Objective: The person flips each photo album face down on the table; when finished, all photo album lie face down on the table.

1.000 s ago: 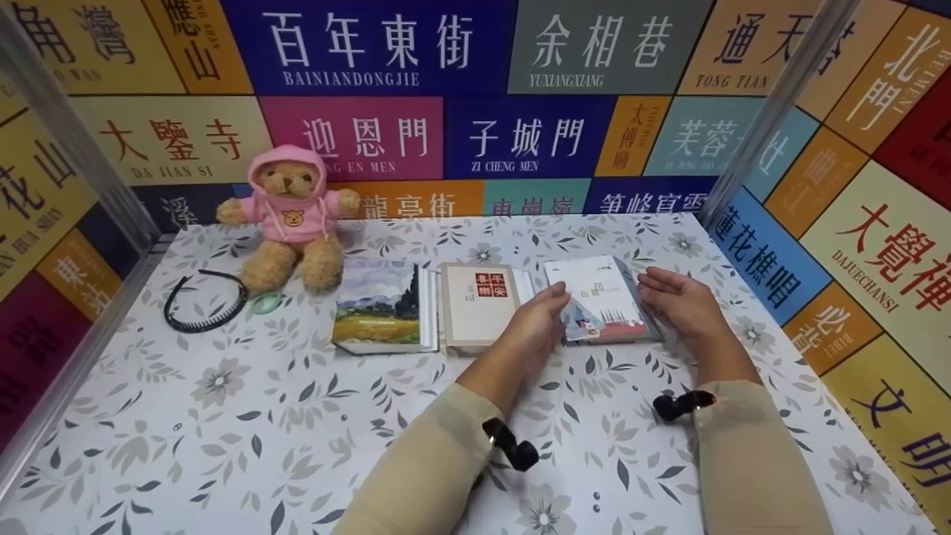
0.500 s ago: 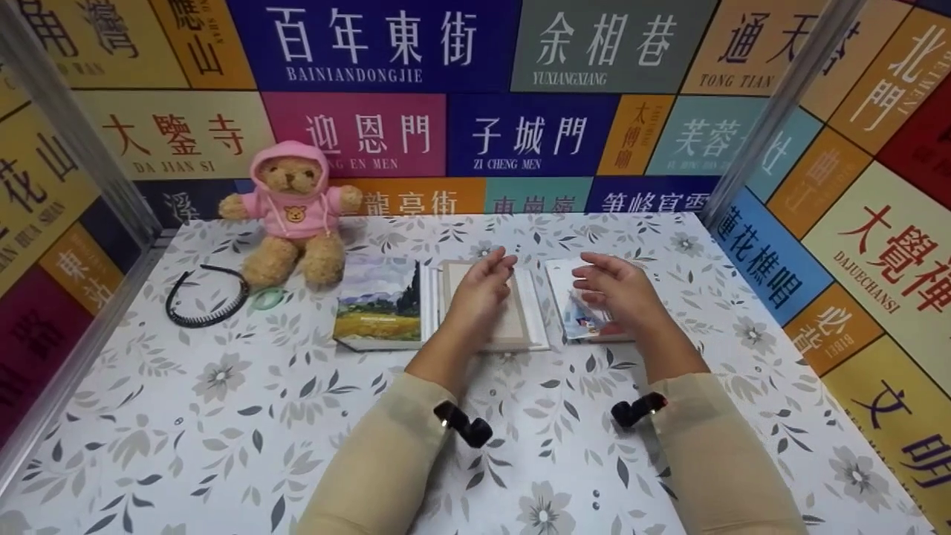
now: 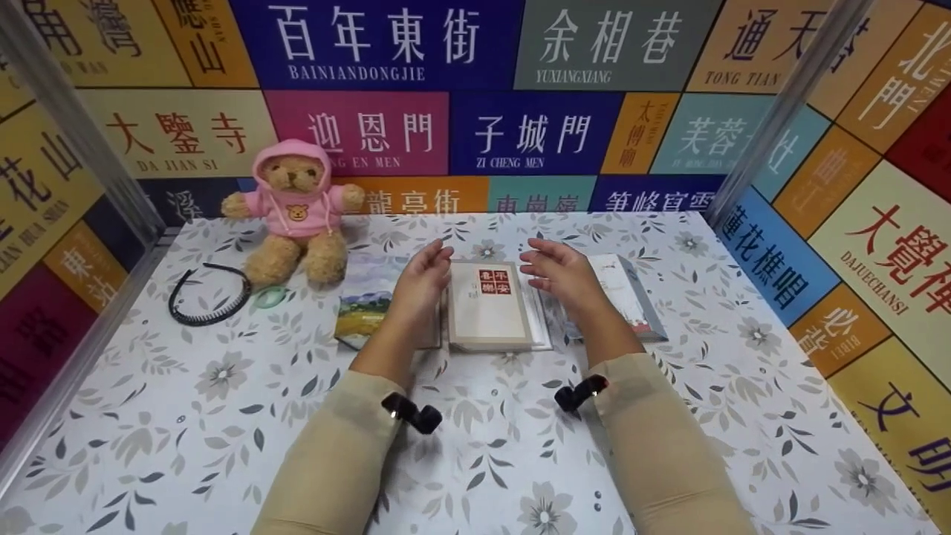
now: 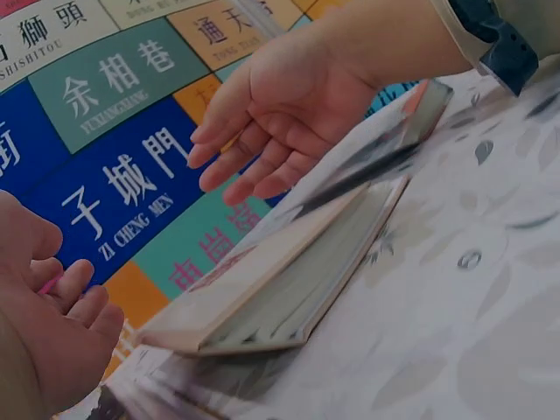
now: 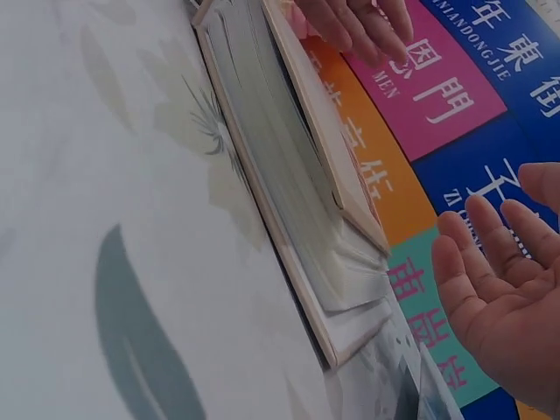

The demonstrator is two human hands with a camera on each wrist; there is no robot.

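Note:
Three books lie in a row on the flower-patterned table. A beige book [image 3: 483, 316] with a red square of characters sits in the middle, its page edges [image 4: 289, 297] showing in the left wrist view. My left hand [image 3: 417, 288] hovers at its left side with fingers loosely bent, covering part of a book with a landscape painting [image 3: 364, 301]. On its other side is my right hand [image 3: 568, 281], palm inward, overlapping a white illustrated book [image 3: 624, 297]. Both palms face each other with the beige book between them, and neither hand grips anything.
A teddy bear [image 3: 297, 215] in a pink hoodie sits at the back left. Near it lie a black toothed headband [image 3: 174, 305] and a pale green ring [image 3: 269, 297]. Panels with Chinese characters [image 3: 371, 44] wall the table at the back and sides.
Both hands have moved left, from either side of the white book to either side of the beige one. The books stay in their places.

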